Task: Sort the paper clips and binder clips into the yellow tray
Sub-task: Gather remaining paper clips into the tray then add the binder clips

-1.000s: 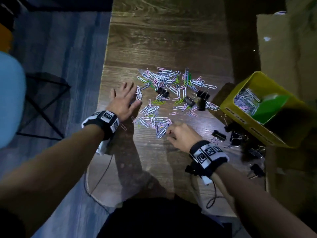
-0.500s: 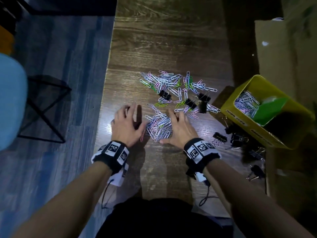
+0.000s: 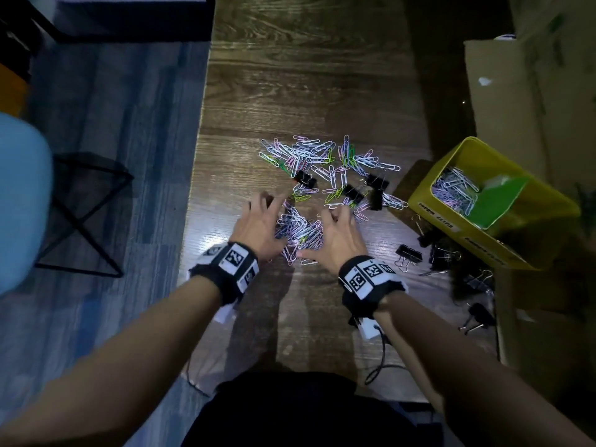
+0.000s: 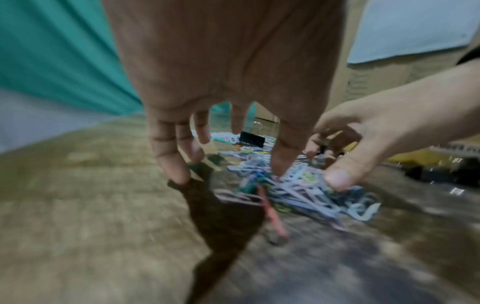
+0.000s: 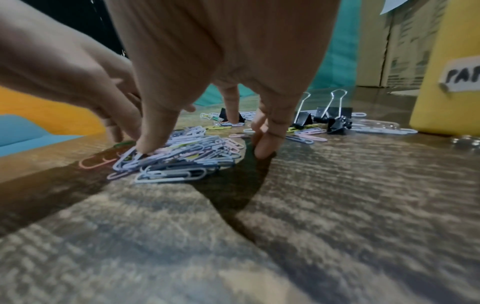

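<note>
We recorded both hands set on either side of a gathered heap of paper clips (image 3: 300, 232) on the wooden desk (image 3: 306, 91). The left hand (image 3: 259, 225) stood on the heap's left flank with fingers spread and bent downward, fingertips (image 4: 176, 172) touching the desk and the heap's edge; nothing was enclosed in it. The right hand (image 3: 338, 235) stood on the heap's right flank in the same wide, clawed posture, thumb (image 5: 153, 142) pressing onto the clips and little finger (image 5: 265, 148) on the bare desk. Neither hand had the heap lifted; it lay flat on the desk between them.

Beyond the heap, farther from the person, lay a looser scatter of paper clips (image 3: 316, 156) mixed with a few black binder clips (image 3: 375, 182). The yellow tray (image 3: 532, 227) stood to the right of the heap, well apart from it, with paper clips already in its far compartment (image 3: 454, 188) and a green divider (image 3: 496, 201) tilted inside. More black binder clips (image 3: 409, 254) lay on the desk just beside the tray's near wall. A cardboard box (image 3: 503, 98) stood behind the tray.
</note>
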The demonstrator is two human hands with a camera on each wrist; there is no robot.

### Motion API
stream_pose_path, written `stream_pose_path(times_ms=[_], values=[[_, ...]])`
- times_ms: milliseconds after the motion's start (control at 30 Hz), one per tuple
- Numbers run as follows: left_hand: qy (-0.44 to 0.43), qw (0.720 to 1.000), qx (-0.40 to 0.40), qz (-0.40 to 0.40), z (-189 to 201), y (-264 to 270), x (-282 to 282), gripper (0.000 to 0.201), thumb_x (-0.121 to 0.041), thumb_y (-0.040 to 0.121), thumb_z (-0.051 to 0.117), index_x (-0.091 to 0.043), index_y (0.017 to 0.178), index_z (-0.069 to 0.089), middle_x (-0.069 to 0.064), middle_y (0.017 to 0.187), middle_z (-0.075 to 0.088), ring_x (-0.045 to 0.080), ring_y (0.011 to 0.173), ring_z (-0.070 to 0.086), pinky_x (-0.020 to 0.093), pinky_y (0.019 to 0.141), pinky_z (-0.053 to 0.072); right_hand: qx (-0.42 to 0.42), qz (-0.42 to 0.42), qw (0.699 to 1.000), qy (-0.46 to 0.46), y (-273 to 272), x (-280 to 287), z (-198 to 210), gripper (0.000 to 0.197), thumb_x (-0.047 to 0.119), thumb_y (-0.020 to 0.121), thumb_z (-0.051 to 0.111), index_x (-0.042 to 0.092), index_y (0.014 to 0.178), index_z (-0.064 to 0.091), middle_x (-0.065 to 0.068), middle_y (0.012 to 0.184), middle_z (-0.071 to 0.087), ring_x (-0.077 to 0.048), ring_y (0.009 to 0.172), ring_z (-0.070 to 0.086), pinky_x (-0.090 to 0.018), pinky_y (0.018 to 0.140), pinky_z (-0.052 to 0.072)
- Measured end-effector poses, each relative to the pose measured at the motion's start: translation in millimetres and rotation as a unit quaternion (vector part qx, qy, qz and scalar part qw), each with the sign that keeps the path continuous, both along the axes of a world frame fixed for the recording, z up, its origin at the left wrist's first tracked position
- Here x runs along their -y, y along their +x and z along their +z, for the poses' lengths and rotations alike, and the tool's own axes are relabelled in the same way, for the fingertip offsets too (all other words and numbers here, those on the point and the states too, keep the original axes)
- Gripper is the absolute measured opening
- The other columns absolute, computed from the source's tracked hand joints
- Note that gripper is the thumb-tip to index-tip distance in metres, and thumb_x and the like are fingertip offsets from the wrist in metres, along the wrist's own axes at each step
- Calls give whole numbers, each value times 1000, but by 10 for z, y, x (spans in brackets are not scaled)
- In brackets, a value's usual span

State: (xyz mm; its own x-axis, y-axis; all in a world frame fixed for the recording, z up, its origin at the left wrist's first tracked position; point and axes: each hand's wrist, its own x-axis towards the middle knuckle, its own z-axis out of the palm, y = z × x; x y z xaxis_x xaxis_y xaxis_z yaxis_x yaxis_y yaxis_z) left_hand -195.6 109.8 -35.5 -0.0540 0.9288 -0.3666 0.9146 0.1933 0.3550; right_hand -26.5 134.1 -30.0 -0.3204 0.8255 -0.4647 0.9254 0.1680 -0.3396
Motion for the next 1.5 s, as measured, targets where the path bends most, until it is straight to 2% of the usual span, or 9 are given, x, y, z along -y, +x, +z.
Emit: stream_pose_path(times_ms=[267,433,633,833,900,1000,1267,1400,1500], values=[[-22,991,-39,-127,-72,54,-110,43,-20,85,61,-17,126,51,10,129,45,33,111,44,43,98,38,-29,-76,996,-29,-157,-46,0,52,28,76,77,13,122,58,-16,124,53,-30,114,54,-36,95,43],[18,996,53,-75,-68,25,8,21,-15,84,63,-7,104,65,15,99,62,34,91,59,36,78,45,-118,-172,974,-84,-21,-112,-37,21,15,76,78,14,96,72,-11,113,64,-19,89,60,-17,80,45],[0,983,169,76,-32,-92,-63,21,-14,79,71,-5,98,70,4,76,63,12,67,54,0,57,34,-216,-251,935,-131,267,-185,-43,13,25,68,83,23,77,73,-2,105,69,-19,82,69,-23,76,53],[-9,930,335,151,103,-163,-147,14,-14,73,74,-24,83,74,-12,73,71,6,69,62,24,72,52,-359,-281,882,-122,554,-187,264,12,8,69,82,12,74,72,-6,78,70,-21,63,68,-49,82,56],[20,917,364,161,237,-98,-219,18,-9,71,74,-26,78,74,-19,67,70,-1,65,62,17,71,52,-423,-309,844,-114,681,-190,406,14,1,68,80,11,69,71,-6,72,68,-23,62,66,-51,82,55],[48,898,414,142,539,112,-397,19,-4,73,72,-2,92,70,-16,65,70,-1,62,63,12,65,50,-490,-348,793,-95,928,-232,627,15,3,63,82,14,70,73,-10,71,71,-25,64,66,-45,79,54],[51,841,537,43,1070,1308,-971,19,4,78,66,5,97,66,-6,70,72,5,65,64,17,62,53,-600,-464,652,5,1691,-551,1024,19,-9,77,68,10,73,65,0,62,71,-8,60,66,-20,64,55],[7,862,506,1,976,1847,-1263,5,-3,80,68,-3,85,68,-4,65,69,7,62,62,22,62,55,-572,-523,630,39,1990,-749,965,18,-7,77,70,9,74,62,2,61,69,-8,58,66,-19,63,56],[-9,926,374,-49,832,2123,-1446,11,-21,79,72,-11,79,69,4,71,69,14,66,63,34,71,57,-501,-542,672,56,2126,-902,819,21,-3,76,73,13,71,61,-10,77,69,-12,62,67,-21,65,55]])
